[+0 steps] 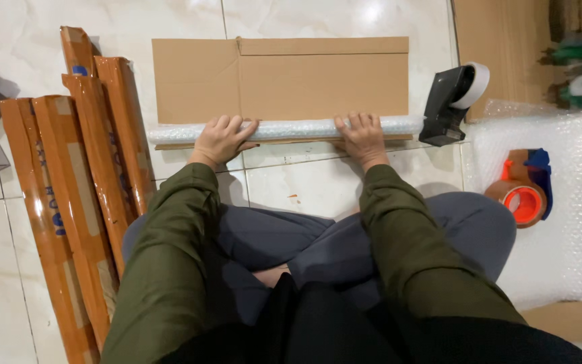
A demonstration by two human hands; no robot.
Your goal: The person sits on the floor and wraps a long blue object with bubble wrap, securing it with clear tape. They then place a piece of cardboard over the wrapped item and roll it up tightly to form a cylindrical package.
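Both hands (220,140) (362,137) press bubble-wrapped roll (284,129) on tiled floor (318,178)

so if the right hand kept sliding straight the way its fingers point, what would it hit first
The right hand lies on the bubble-wrapped roll, fingers pointing away from the person. Straight on, it would likely cross the roll and meet the flat cardboard sheet lying just beyond it on the tiled floor.

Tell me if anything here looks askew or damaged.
Nothing stands out. Both hands, left and right, press a bubble-wrapped roll lying straight along the flat cardboard sheet's near edge. The wrapped long packages lie roughly side by side.
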